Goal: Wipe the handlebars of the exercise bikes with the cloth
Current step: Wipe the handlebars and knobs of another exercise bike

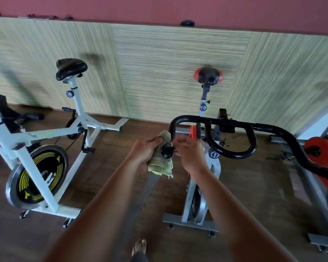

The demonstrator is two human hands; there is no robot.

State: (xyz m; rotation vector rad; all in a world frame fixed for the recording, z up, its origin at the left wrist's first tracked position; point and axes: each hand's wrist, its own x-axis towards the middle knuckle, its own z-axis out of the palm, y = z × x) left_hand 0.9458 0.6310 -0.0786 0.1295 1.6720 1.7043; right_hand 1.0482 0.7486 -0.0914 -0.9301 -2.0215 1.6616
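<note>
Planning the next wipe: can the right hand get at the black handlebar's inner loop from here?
Probably yes: the right hand sits just left of the handlebar loop, with nothing between them.

The scene is lit softly and rather dimly. Smudged shadows are cast on the panelled wall (178,72) behind the black saddle (71,68). The wall and the left edge are smeared by motion blur. Straight lines are bowed towards the edges by the wide lens. A faint sheen is carried by the handlebar (233,123), which is rendered fairly sharp.
</note>
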